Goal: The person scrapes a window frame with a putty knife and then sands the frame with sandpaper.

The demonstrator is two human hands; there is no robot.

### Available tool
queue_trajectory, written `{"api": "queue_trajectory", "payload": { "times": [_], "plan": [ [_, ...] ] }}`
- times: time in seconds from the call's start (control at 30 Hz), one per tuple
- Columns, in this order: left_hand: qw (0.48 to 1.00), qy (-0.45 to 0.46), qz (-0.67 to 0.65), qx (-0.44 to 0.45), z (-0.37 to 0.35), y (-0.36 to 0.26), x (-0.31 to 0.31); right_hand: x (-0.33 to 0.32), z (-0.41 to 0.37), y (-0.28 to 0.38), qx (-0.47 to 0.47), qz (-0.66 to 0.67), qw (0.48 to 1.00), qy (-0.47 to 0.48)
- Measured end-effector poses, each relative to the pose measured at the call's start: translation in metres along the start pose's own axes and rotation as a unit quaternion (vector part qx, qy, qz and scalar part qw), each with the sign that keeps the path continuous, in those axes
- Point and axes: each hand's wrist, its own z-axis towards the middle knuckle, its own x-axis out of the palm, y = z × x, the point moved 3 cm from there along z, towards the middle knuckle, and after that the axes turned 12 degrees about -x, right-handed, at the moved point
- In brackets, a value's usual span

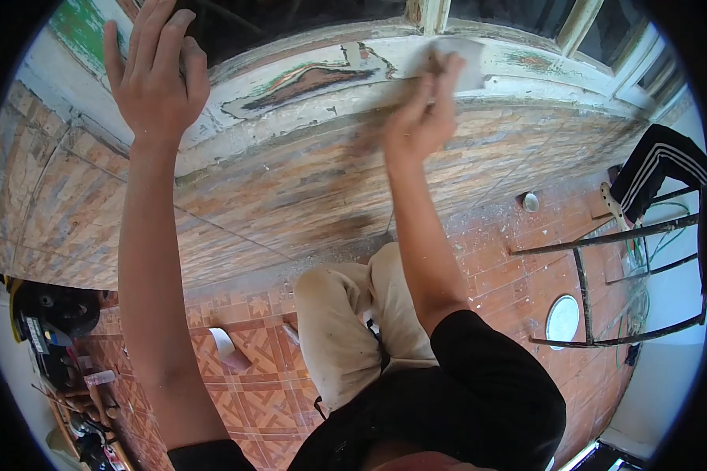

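Observation:
My left hand [157, 74] lies open against the window frame at the upper left, fingers spread. My right hand [423, 114] is closed on a pale grey sheet of sandpaper [471, 67], pressing it to the white-painted wooden window frame [530, 71]; motion blurs both hand and sheet. Left of the sandpaper, the paint has worn away to a dark bare patch [310, 85] with green and white edges. Chipped paint also shows to the right of the sheet.
Below the frame is a wall of stone-patterned tiles [291, 196]. Paint flakes litter the tiled floor, where a small cup [530, 202] and a white round lid [562, 320] lie. At right, a person's leg [660, 169] is beside a metal frame [585, 294]. Tools [51, 314] crowd the lower left.

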Motion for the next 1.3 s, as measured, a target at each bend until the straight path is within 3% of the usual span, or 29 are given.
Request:
{"api": "queue_trajectory", "payload": {
  "times": [0.07, 0.1, 0.23, 0.4, 0.47, 0.5, 0.53, 0.6, 0.63, 0.67, 0.73, 0.77, 0.8, 0.9, 0.97, 1.0, 1.07, 1.1, 1.17, 1.3],
  "plan": [
    [1.0, -0.002, 0.0, -0.003, 0.001, 0.0, -0.001, 0.017, -0.011, 0.027, -0.019, 0.047, 0.997, 0.066],
    [1.0, 0.004, 0.011, -0.005, 0.001, -0.001, -0.002, 0.021, -0.013, 0.05, -0.074, 0.092, 0.973, 0.199],
    [1.0, -0.004, 0.014, 0.004, 0.001, -0.001, 0.001, 0.013, -0.006, 0.01, -0.107, 0.019, 0.988, 0.107],
    [1.0, -0.004, 0.005, 0.009, -0.004, -0.003, 0.0, 0.025, -0.017, 0.04, -0.102, 0.085, 0.969, 0.21],
    [1.0, -0.018, 0.017, 0.007, 0.002, 0.0, 0.001, 0.028, -0.012, 0.037, -0.018, -0.045, 0.998, 0.028],
    [1.0, -0.008, 0.021, 0.003, 0.0, -0.002, 0.0, 0.04, -0.027, 0.053, -0.051, 0.057, 0.989, 0.123],
    [1.0, 0.002, 0.022, 0.0, 0.0, -0.003, -0.001, 0.04, -0.032, 0.052, -0.048, 0.06, 0.989, 0.125],
    [0.999, 0.012, 0.019, 0.026, 0.001, -0.005, -0.004, 0.044, -0.036, 0.052, -0.09, 0.096, 0.961, 0.242],
    [1.0, 0.01, 0.005, 0.026, -0.001, -0.007, -0.004, 0.035, -0.024, 0.038, -0.096, 0.067, 0.988, 0.096],
    [1.0, 0.006, -0.006, 0.023, 0.002, -0.009, -0.005, 0.042, -0.021, 0.043, -0.104, 0.072, 0.987, 0.095],
    [1.0, 0.009, 0.001, 0.021, 0.001, -0.006, -0.006, 0.047, -0.034, 0.063, -0.046, 0.047, 0.988, 0.14],
    [1.0, 0.007, -0.001, 0.027, 0.002, -0.007, -0.005, 0.05, -0.041, 0.079, -0.17, 0.14, 0.936, 0.274],
    [0.999, 0.017, -0.007, 0.028, -0.002, -0.009, -0.006, 0.044, -0.044, 0.082, -0.158, 0.138, 0.938, 0.277],
    [1.0, 0.012, -0.014, 0.024, 0.002, -0.011, -0.004, 0.031, -0.029, 0.08, -0.105, 0.178, 0.94, 0.271],
    [1.0, 0.013, -0.009, 0.018, 0.003, -0.008, -0.007, 0.003, -0.036, 0.095, 0.186, 0.265, 0.927, 0.19],
    [1.0, 0.015, -0.005, 0.016, 0.003, -0.006, -0.007, -0.01, -0.038, 0.102, 0.187, 0.268, 0.925, 0.193],
    [1.0, 0.002, -0.01, 0.025, 0.002, -0.008, -0.006, -0.037, -0.056, 0.103, 0.496, 0.394, 0.765, 0.117],
    [1.0, 0.004, 0.001, 0.027, 0.002, -0.008, -0.006, -0.047, -0.057, 0.104, 0.499, 0.389, 0.766, 0.116],
    [1.0, 0.006, 0.002, 0.029, 0.001, -0.008, -0.006, -0.061, -0.062, 0.105, 0.595, 0.498, 0.63, 0.019],
    [0.999, -0.001, 0.006, 0.031, 0.001, -0.007, -0.006, -0.083, -0.051, 0.105, 0.632, 0.508, 0.585, 0.016]
  ]
}}
